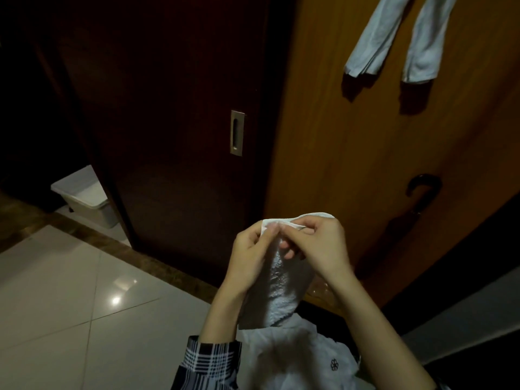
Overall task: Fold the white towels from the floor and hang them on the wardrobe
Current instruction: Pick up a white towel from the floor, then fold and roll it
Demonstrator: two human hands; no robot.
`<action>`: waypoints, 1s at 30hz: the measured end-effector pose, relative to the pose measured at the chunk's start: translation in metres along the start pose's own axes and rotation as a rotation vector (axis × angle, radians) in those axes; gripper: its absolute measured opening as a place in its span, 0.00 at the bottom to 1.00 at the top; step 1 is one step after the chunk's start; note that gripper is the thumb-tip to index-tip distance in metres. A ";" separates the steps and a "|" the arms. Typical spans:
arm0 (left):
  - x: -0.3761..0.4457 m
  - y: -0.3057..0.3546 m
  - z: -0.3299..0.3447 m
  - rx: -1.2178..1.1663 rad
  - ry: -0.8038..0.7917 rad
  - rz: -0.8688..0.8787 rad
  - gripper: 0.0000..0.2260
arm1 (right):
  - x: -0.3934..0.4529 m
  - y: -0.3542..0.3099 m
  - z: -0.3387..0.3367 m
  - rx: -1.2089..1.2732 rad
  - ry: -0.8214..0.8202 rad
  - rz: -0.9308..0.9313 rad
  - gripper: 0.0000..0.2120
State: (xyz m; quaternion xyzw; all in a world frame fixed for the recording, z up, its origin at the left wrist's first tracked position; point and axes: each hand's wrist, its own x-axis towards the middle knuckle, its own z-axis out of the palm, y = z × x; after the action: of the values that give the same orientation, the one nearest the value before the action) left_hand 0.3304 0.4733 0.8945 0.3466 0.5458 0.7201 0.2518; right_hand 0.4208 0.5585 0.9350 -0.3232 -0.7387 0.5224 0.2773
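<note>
While both hands — left hand [250, 249], right hand [320, 243] — pinch (seemingly) the towel [278, 282].

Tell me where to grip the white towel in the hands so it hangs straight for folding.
Grip the white towel along its top edge, from above, one corner per hand. The left hand and right hand pinch there close together; the rest hangs freely below.

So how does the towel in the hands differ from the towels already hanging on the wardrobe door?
The towel in the hands is pinched at its top edge by the left hand and right hand, low near the body; the hanging towels are high on the orange door, untouched. The held one looks wider and half-folded; the hanging ones are narrow strips. All are white.
</note>
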 end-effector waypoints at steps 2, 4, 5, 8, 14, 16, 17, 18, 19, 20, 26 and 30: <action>0.001 -0.003 -0.004 0.071 0.011 0.043 0.13 | 0.001 0.000 0.000 -0.018 -0.019 0.003 0.06; 0.000 -0.004 -0.009 0.094 -0.002 0.043 0.11 | 0.002 0.001 -0.001 -0.158 -0.022 -0.071 0.07; 0.000 -0.003 -0.011 0.103 -0.014 0.032 0.12 | 0.004 0.001 -0.003 -0.300 -0.019 -0.129 0.07; 0.000 -0.006 -0.017 0.157 -0.051 0.009 0.12 | 0.007 -0.003 -0.012 -0.710 -0.033 -0.240 0.11; 0.004 -0.017 -0.031 0.200 -0.048 -0.001 0.12 | 0.031 0.002 -0.034 -0.821 -0.410 -0.311 0.08; 0.006 -0.017 -0.036 0.184 -0.060 0.021 0.13 | 0.037 0.007 -0.037 -0.720 -0.516 -0.301 0.08; 0.007 -0.018 -0.038 0.185 -0.068 0.030 0.13 | 0.039 0.009 -0.038 -0.688 -0.515 -0.301 0.07; 0.009 -0.018 -0.040 0.199 -0.073 0.037 0.12 | 0.041 0.012 -0.039 -0.660 -0.488 -0.305 0.07; 0.010 -0.020 -0.041 0.221 -0.070 0.033 0.12 | 0.042 0.014 -0.040 -0.634 -0.447 -0.315 0.06; 0.012 -0.022 -0.042 0.240 -0.055 0.024 0.12 | 0.043 0.016 -0.039 -0.626 -0.410 -0.345 0.05; 0.026 -0.040 -0.062 0.402 0.000 -0.097 0.10 | 0.047 0.034 -0.034 -0.678 -0.463 -0.384 0.13; 0.032 -0.042 -0.071 0.457 0.031 -0.144 0.08 | 0.045 0.035 -0.027 -0.866 -0.581 -0.502 0.26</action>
State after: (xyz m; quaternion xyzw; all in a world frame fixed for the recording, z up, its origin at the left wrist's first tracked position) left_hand 0.2547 0.4653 0.8501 0.3438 0.7218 0.5631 0.2092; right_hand 0.4188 0.6176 0.9127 -0.0654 -0.9851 0.1580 0.0208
